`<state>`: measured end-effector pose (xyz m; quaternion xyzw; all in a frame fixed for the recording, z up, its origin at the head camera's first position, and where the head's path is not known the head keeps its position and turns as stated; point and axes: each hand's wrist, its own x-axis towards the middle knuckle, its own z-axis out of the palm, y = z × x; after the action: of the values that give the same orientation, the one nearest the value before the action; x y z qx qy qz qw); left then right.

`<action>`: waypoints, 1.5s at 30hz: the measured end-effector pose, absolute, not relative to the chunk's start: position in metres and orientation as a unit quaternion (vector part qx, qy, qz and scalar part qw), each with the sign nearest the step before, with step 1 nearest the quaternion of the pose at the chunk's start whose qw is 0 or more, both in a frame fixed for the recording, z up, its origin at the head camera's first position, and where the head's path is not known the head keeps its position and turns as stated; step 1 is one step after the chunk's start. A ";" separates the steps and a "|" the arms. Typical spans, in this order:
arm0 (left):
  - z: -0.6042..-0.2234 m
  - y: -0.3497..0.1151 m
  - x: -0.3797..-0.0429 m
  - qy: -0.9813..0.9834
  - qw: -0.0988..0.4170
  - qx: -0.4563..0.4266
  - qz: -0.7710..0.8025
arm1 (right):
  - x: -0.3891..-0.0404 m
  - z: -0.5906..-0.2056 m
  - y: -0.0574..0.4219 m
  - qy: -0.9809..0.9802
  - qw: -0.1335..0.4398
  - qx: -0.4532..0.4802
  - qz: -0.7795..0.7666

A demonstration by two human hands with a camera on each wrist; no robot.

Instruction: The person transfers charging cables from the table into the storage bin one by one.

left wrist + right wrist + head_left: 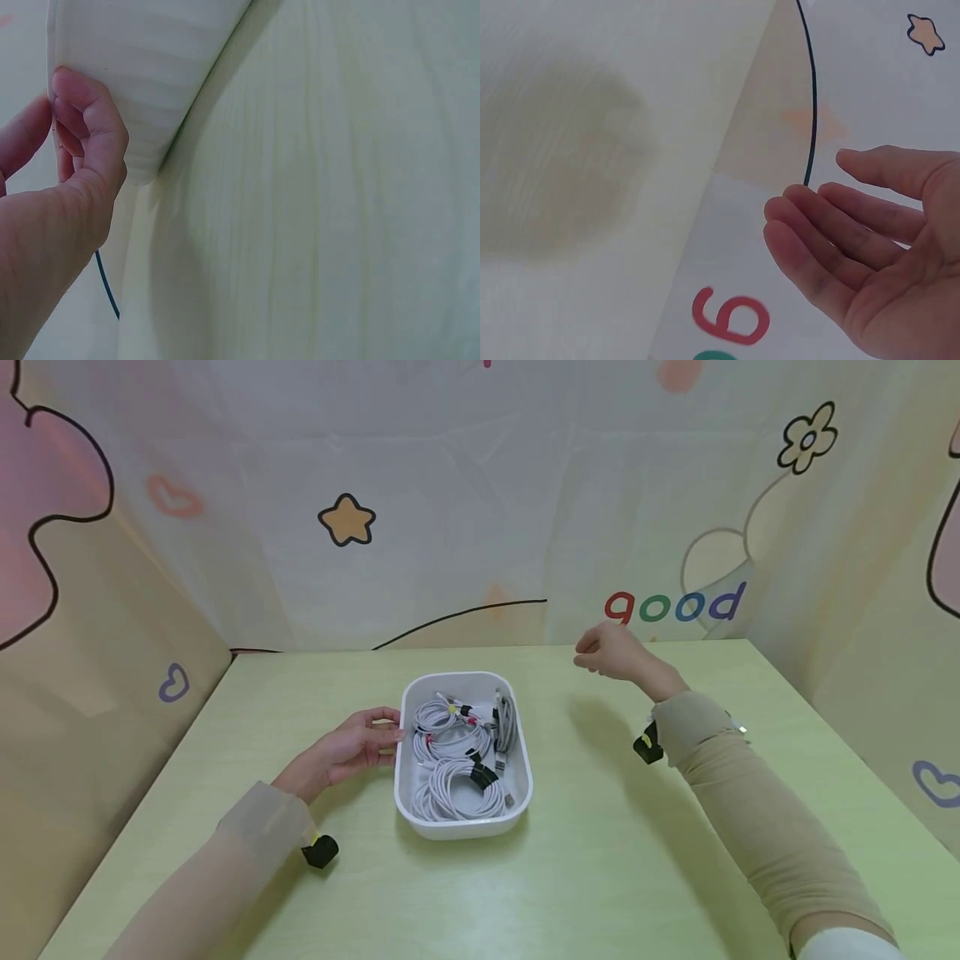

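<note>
A white plastic storage box point(463, 831) with rounded corners stands on the table. Inside lie several coiled charging cables: white coils on the left and at the front point(438, 789), and a grey bundle point(507, 723) along the right wall. Black straps bind some of them. My left hand point(360, 747) grips the box's left rim; in the left wrist view its thumb and curled fingers point(90, 124) meet at the edge. Raised above the table to the right of the box, my right hand point(617, 652) holds nothing, and its fingers point(840, 229) are loosely bent.
The pale green table point(585, 877) extends around the box. A printed curtain point(465, 527) with stars, hearts and the word "good" rises behind it and at both sides. Small black devices point(321, 852) sit at both wrists.
</note>
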<state>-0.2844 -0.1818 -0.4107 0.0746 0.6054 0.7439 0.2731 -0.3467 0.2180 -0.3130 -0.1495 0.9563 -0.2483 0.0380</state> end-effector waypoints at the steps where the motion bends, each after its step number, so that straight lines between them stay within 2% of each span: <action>1: -0.411 -0.182 -0.284 0.605 0.273 0.075 0.744 | -0.347 -0.314 0.226 0.960 0.035 -0.143 -0.239; 12: -0.411 -0.181 -0.285 0.611 0.270 0.072 0.740 | -0.340 -0.318 0.306 0.975 0.017 -0.108 -0.195; 22: -0.410 -0.182 -0.285 0.612 0.268 0.069 0.741 | -0.332 -0.325 0.351 0.981 0.021 -0.085 -0.172; 30: -0.411 -0.184 -0.285 0.607 0.271 0.080 0.742 | -0.330 -0.339 0.375 0.984 0.078 -0.042 -0.153; 40: -0.411 -0.183 -0.285 0.610 0.270 0.071 0.742 | -0.333 -0.361 0.392 0.979 0.121 -0.022 -0.160; 45: -0.412 -0.184 -0.285 0.608 0.272 0.079 0.741 | -0.328 -0.365 0.393 0.978 0.123 -0.026 -0.167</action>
<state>-0.2853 -0.1836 -0.4122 0.0787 0.6083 0.7413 0.2724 -0.3277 0.3925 -0.3650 -0.0263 0.9779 -0.1668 0.1229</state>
